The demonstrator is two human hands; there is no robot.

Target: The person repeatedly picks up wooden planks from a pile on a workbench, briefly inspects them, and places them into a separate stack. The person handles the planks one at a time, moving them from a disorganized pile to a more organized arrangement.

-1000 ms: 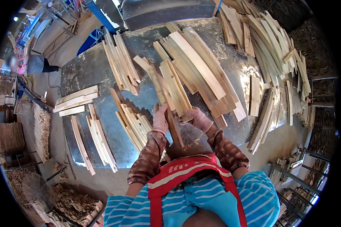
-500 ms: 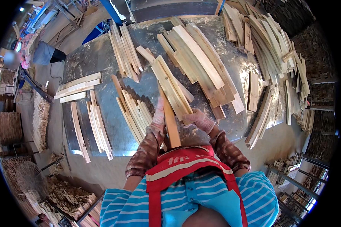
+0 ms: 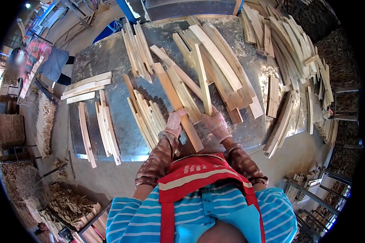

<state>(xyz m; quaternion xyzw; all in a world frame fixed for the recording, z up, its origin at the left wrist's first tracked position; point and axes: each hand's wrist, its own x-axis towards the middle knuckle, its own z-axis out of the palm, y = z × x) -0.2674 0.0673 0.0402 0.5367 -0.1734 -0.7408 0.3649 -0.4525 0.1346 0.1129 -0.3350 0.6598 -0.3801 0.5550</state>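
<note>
Both my hands wear pale, stained work gloves. My left hand (image 3: 176,120) is closed on the edge of an orange-brown wooden board (image 3: 192,133), which lies slanted with its near end toward my apron. In my right hand (image 3: 215,122) is the near end of a narrow pale wood strip (image 3: 202,77), its far end tilted up over the boards. Between the hands lies a wider pale board (image 3: 183,94). Another light board (image 3: 174,69) crosses beneath it at an angle.
The dark metal table (image 3: 105,60) carries several bundles of sorted boards: a wide stack (image 3: 219,65) beyond my right hand and a smaller group (image 3: 144,117) left of my left hand. A large pile (image 3: 288,48) stands far right. A co-worker (image 3: 48,60) holds wood at far left.
My right hand has gone from the pale board to the narrow strip, now angled away to the right. The orange-brown board has shifted out from under the others to the left.
</note>
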